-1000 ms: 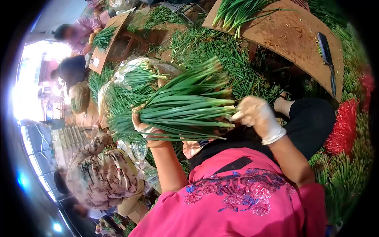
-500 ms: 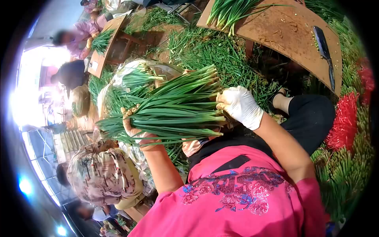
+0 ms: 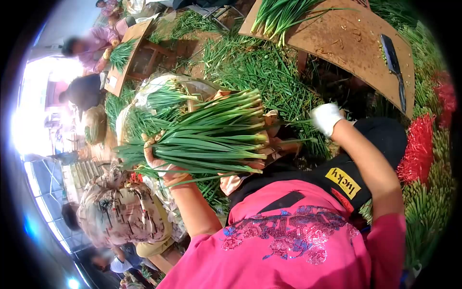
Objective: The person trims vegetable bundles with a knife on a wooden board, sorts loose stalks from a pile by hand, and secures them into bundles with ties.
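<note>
A thick bunch of garlic chives (image 3: 211, 139) lies across in front of me, pale cut ends on the right and leaf tips on the left. Wrapped round its leafy end from below is my left hand (image 3: 161, 161), in a thin glove and closed. My right hand (image 3: 326, 119), in a white glove, is off to the right of the stem ends and holds no part of the bunch. Motion smears its fingers. Between that hand and the bunch, a loose green stalk (image 3: 296, 140) shows over my lap.
A wooden board (image 3: 337, 33) carries more chives (image 3: 284, 17) and a cleaver (image 3: 393, 67). Loose leaves (image 3: 260, 67) cover the ground. Red ties (image 3: 417, 151) lie on stacked bundles at right. An open bag (image 3: 139, 113) of chives stands behind the bunch. Co-workers (image 3: 120, 207) sit at left.
My right hand has left the stem ends and moved right, towards my knee. The bunch, still in my left hand, has shifted slightly left and down.
</note>
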`<state>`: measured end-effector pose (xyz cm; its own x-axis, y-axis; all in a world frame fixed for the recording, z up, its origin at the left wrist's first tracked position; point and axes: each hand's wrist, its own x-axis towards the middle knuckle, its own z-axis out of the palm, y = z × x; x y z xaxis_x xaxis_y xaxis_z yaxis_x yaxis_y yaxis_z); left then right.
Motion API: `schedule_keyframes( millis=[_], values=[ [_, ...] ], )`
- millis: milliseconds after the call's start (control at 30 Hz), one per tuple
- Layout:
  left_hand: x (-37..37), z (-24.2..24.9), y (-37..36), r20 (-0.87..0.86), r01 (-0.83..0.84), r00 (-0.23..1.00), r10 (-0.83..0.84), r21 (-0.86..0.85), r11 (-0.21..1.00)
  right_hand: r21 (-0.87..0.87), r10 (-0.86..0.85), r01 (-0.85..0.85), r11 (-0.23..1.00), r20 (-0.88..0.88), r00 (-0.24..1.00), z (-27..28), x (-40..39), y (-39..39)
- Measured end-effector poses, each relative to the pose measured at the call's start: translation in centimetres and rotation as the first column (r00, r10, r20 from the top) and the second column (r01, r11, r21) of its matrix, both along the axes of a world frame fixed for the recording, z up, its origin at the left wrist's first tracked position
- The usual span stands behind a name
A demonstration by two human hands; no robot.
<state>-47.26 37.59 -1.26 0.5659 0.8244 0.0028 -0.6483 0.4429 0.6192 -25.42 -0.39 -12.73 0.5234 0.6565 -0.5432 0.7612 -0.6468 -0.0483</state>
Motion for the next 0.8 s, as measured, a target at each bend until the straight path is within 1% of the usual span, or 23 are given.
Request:
schedule_keyframes(
  millis=[33,67,100,133,167,200,233,267,300,333,367,400,433,467,533,567,600,667,700,733,767,800],
  values=[
    [-0.2,0.4,-0.5,-0.029,0.002,1.000,-0.003,-0.044,0.999,-0.119,0.016,-0.012,0.993,0.028,0.999,0.0,1.6,-2.4],
    [-1.3,-1.1,1.0,0.015,0.026,1.000,-0.024,-0.112,0.993,-0.238,0.038,-0.023,0.971,0.061,0.997,1.0,3.0,-3.9],
    [-1.3,-0.6,0.2,-0.036,0.000,0.999,-0.004,-0.109,0.994,0.071,-0.060,0.059,0.996,0.014,0.998,2.2,2.5,-3.2],
    [-1.1,-0.2,-0.7,-0.086,-0.020,0.996,0.011,-0.105,0.994,0.367,-0.145,0.158,0.917,-0.062,0.987,3.3,1.3,-1.8],
    [-0.9,-0.4,-0.9,-0.056,-0.004,0.998,-0.002,-0.116,0.993,0.548,-0.106,0.204,0.811,-0.206,0.973,3.9,0.3,0.0],
    [-0.8,-0.6,-1.0,-0.026,0.011,1.000,-0.014,-0.125,0.992,0.457,-0.228,0.516,0.724,-0.548,0.805,6.5,-0.9,2.6],
    [-0.7,-0.7,-1.0,0.001,0.024,1.000,-0.024,-0.130,0.991,0.507,-0.120,0.645,0.571,-0.726,0.677,5.1,-2.2,4.6],
    [-0.6,-0.8,-0.9,-0.018,0.015,1.000,-0.017,-0.098,0.995,0.405,-0.064,0.740,0.537,-0.855,0.514,5.2,-3.1,6.8],
    [-0.3,-0.4,-1.6,-0.058,0.002,0.998,-0.008,-0.108,0.994,0.331,0.031,0.843,0.424,-0.935,0.352,5.1,-4.3,8.4],
    [-0.1,0.0,-2.2,-0.098,-0.011,0.995,-0.001,-0.116,0.993,0.347,0.057,0.888,0.302,-0.936,0.346,5.1,-4.5,9.8],
    [-0.6,-0.8,-1.2,-0.126,-0.030,0.992,0.013,-0.134,0.991,0.321,0.208,0.946,0.033,-0.928,0.308,4.9,-3.7,9.7],
    [-1.6,-2.3,0.4,-0.154,-0.055,0.988,0.031,-0.154,0.986,0.231,0.355,0.947,-0.224,-0.886,0.300,4.6,-2.2,9.2],
    [-2.5,-3.5,1.5,-0.096,-0.020,0.995,0.005,-0.155,0.988,0.064,0.352,0.908,-0.415,-0.909,0.225,4.5,-0.3,8.2],
    [-3.2,-4.1,2.1,-0.148,-0.035,0.989,0.010,-0.167,0.985,0.097,0.320,0.908,-0.408,-0.916,0.241,2.5,1.4,6.6],
    [-1.1,-0.6,-2.8,-0.238,-0.165,0.964,0.116,-0.197,0.966,0.280,0.098,0.933,-0.227,-0.946,0.308,5.0,0.6,5.8],
    [-1.8,-2.3,-1.0,-0.210,-0.178,0.968,0.139,-0.178,0.968,0.247,0.230,0.968,0.042,-0.946,0.231,4.4,1.0,5.9],
    [-2.3,-2.8,-0.5,-0.186,-0.143,0.977,0.106,-0.196,0.970,0.424,0.057,0.905,0.026,-0.905,0.422,5.5,-1.3,7.0],
    [-2.4,-3.3,0.1,-0.124,-0.068,0.991,0.042,-0.218,0.973,0.377,0.116,0.924,0.059,-0.922,0.369,5.3,-3.3,9.8],
    [-1.6,-1.7,-1.3,-0.099,-0.074,0.994,0.052,-0.232,0.970,0.552,0.055,0.830,0.076,-0.834,0.550,5.9,-4.3,10.7],
    [-1.1,-0.7,-2.0,-0.087,-0.101,0.993,0.082,-0.233,0.967,0.700,-0.001,0.707,0.101,-0.710,0.704,6.4,-5.1,11.4],
    [-2.2,-2.3,-0.2,-0.071,-0.033,0.997,0.020,-0.185,0.982,0.707,-0.023,0.704,0.067,-0.704,0.709,6.2,-5.6,12.1],
    [-2.4,-2.5,0.6,-0.058,0.037,0.997,-0.045,-0.138,0.990,0.768,0.005,0.641,0.008,-0.641,0.768,6.1,-5.6,12.1]
  ],
)
